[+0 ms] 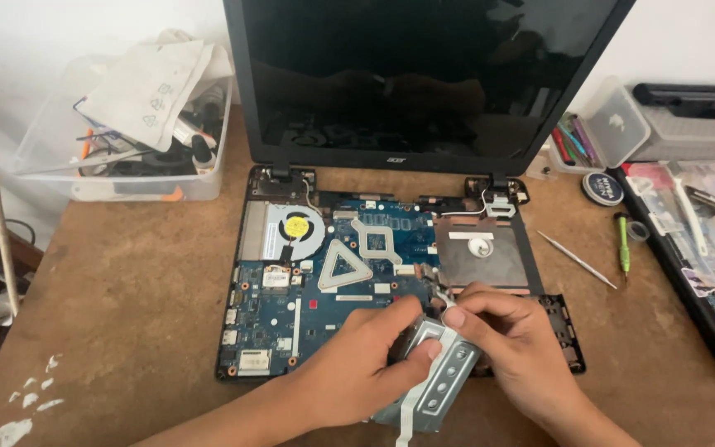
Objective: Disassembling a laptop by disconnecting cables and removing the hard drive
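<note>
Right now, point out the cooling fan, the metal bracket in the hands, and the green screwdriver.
cooling fan [297, 228]: head view, on its yellow hub sticker.
metal bracket [444, 379]: head view, on its pale perforated face between both hands.
green screwdriver [623, 245]: head view, on the middle of its handle.

A silver metal bracket [436, 377], flat and oblong with a row of rounded slots along its face, lies tilted over the front right corner of the opened laptop base [291, 331], its lower end past the base's front edge and a pale ribbon strip hanging from it.
</note>
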